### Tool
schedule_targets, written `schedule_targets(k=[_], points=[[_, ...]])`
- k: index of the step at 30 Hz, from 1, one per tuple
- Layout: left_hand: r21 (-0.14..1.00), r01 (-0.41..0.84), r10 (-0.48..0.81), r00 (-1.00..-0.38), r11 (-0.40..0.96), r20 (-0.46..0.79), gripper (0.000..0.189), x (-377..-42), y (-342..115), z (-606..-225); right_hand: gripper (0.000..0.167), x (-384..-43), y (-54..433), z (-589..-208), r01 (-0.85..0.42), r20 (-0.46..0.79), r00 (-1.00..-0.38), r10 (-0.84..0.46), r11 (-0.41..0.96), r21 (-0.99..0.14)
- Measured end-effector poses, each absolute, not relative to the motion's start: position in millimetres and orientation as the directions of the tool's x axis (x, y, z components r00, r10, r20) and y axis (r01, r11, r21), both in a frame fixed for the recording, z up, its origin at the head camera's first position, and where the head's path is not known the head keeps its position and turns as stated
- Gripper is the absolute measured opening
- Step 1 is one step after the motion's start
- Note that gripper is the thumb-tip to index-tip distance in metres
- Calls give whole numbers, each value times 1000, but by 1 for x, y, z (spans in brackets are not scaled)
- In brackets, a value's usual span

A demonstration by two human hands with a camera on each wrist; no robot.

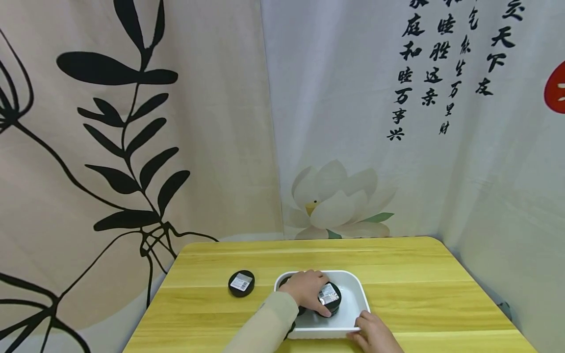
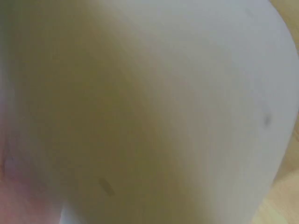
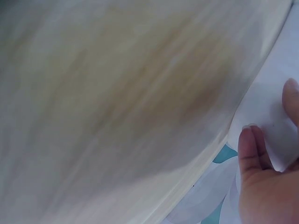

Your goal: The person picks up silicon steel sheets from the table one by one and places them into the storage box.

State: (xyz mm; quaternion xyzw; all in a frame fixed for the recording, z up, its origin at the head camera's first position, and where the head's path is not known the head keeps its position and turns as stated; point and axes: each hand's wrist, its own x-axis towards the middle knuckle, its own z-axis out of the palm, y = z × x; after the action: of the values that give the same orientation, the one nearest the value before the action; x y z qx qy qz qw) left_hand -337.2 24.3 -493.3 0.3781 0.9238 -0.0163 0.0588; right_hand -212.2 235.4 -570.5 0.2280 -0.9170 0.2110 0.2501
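My left hand [image 1: 307,290] reaches into a white rectangular tray [image 1: 354,294] and grips a round black container [image 1: 329,295] with a silvery-white label on top. Its thumb lies along the near side of the container. More black round shapes show partly from under this hand and sleeve, at the tray's left side. At the tray's near right corner, my right hand [image 1: 374,333] pinches the rim, thumb on the inner side. A second labelled black container [image 1: 241,283] lies on the table, left of the tray. In the left wrist view a pale sleeve [image 2: 154,112] hides nearly everything.
The tray stands on a yellow wood-grain table [image 1: 423,274], near its front edge. Behind it hangs a pale curtain [image 1: 229,122] printed with black plants, a lotus and dark writing. The table's right edge runs beside the curtain.
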Motion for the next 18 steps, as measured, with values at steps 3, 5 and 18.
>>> schedule_targets(k=[3,5,18], points=[[11,699,696,-710,715,-110,83,-338,24,-496,31,-212,235,-571,-527,563,-765,-312,806,-270],[13,700,698,-710,714,-100,83,-337,24,-498,31,-212,235,-571,-519,549,-777,-308,807,-283],[-6,705,703,-708,709,-72,86,-336,23,-503,31,-211,234,-570,-505,548,-783,-295,816,-282]])
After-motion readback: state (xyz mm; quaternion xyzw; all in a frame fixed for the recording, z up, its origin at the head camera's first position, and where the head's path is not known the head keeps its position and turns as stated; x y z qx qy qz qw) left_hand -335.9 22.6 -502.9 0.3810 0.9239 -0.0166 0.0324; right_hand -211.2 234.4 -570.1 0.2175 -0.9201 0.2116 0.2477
